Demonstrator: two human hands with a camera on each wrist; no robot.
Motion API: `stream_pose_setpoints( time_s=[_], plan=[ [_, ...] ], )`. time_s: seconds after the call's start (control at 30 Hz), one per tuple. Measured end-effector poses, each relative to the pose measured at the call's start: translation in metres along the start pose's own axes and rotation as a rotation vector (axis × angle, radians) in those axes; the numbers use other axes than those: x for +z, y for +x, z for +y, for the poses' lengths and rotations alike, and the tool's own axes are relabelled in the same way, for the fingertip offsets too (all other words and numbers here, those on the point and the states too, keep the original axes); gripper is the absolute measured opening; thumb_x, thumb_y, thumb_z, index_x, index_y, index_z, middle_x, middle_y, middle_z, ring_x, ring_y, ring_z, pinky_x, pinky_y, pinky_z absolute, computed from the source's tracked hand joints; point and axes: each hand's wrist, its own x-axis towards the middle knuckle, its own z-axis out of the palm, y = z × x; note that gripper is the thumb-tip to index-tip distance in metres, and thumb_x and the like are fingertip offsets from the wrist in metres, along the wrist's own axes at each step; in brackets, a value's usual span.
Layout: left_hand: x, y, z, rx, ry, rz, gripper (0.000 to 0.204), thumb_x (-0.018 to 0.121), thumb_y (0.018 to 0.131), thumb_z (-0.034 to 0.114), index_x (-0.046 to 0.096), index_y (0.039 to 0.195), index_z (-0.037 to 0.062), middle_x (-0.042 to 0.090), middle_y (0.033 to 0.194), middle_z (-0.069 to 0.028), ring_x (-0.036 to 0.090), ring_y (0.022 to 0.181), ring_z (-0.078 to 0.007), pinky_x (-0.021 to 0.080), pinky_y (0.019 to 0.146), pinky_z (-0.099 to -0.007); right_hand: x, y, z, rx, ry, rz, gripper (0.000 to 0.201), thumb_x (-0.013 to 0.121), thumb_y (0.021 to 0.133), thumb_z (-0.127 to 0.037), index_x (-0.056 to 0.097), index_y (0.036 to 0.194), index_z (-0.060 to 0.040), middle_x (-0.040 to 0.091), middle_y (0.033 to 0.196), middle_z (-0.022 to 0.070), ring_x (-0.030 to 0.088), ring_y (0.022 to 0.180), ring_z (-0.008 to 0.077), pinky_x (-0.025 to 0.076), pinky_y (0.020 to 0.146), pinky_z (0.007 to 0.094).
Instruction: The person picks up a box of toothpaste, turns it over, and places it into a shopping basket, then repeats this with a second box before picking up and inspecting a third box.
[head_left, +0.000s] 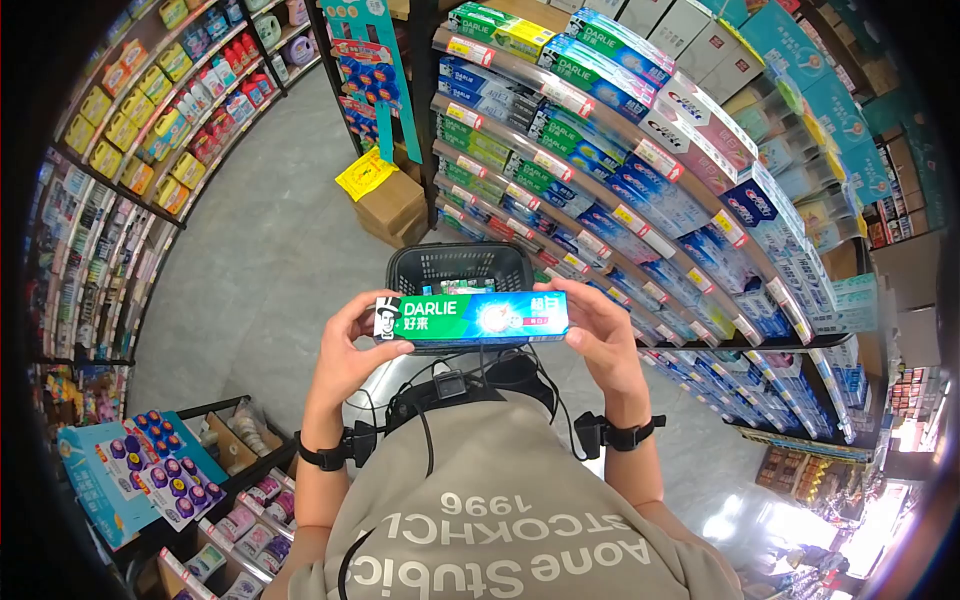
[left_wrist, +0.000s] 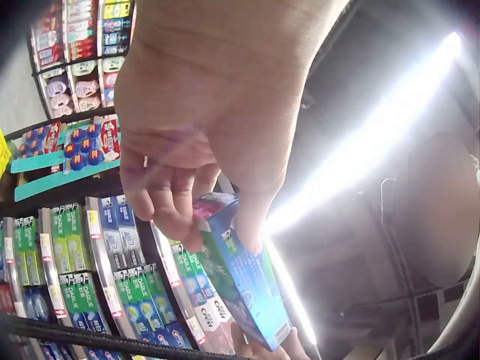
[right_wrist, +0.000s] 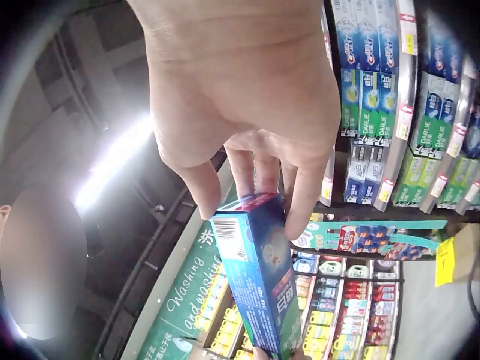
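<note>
A green and blue Darlie toothpaste box (head_left: 472,317) lies level across the head view, held between both hands in front of the body. At its green end, with the printed figure in a hat, the left hand (head_left: 352,345) grips it, thumb on the near edge. The right hand (head_left: 603,338) pinches the blue end between thumb and fingers. In the left wrist view the left thumb presses along a side of the toothpaste box (left_wrist: 244,274). From the right wrist, the blue end of the box (right_wrist: 259,262) shows a barcode between thumb and fingers.
Beyond the box stands a dark shopping basket (head_left: 460,262) with several small boxes inside. Tiered shelves of toothpaste (head_left: 600,170) rise at the right. A cardboard carton (head_left: 390,205) with a yellow bag sits on the floor by the shelf end. Cables (head_left: 480,370) hang at the waist.
</note>
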Motion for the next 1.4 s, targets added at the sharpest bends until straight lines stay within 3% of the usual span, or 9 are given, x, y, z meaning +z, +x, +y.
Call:
stream_pose_setpoints(
  time_s=[0.13,0.23,0.33,1.4],
  plan=[
    [-0.0032,-0.0017,-0.0011,-0.003,0.008,-0.010,0.060,0.089,0.077,0.006,0.061,0.130,0.0005,0.071,0.111,-0.0036,0.069,0.098,-0.0120,0.053,0.088,-0.0289,0.0052,0.0008,-0.0014,0.028,-0.026,0.036,0.064,0.077,0.090,-0.020,0.053,0.146,0.0029,0.060,0.143,0.0237,0.059,0.131,0.0287,0.044,0.114,0.0443],
    [-0.0045,-0.0019,-0.0005,0.008,0.031,-0.005,0.060,0.089,0.078,0.006,0.061,0.130,0.0004,0.071,0.111,-0.0036,0.069,0.098,-0.0122,0.053,0.088,-0.0293,0.0059,0.0014,-0.0019,0.021,-0.027,0.029,0.064,0.076,0.090,-0.019,0.053,0.146,0.0030,0.060,0.143,0.0239,0.059,0.131,0.0287,0.044,0.114,0.0443],
    [-0.0028,-0.0009,0.0017,0.016,0.022,0.006,0.060,0.089,0.078,0.007,0.061,0.130,0.0003,0.071,0.110,-0.0034,0.069,0.098,-0.0121,0.053,0.088,-0.0295,0.0036,0.0025,-0.0030,0.005,0.014,-0.003,0.059,0.074,0.092,-0.008,0.053,0.146,0.0035,0.058,0.146,0.0232,0.057,0.133,0.0286,0.044,0.114,0.0440],
    [-0.0077,0.0018,-0.0015,-0.007,-0.006,-0.005,0.060,0.089,0.077,0.006,0.062,0.131,0.0009,0.071,0.111,-0.0034,0.069,0.100,-0.0120,0.052,0.088,-0.0288,0.0053,0.0084,-0.0021,0.012,0.005,0.013,0.060,0.076,0.092,-0.011,0.054,0.145,0.0026,0.059,0.144,0.0224,0.058,0.132,0.0279,0.045,0.114,0.0439]
  ],
)
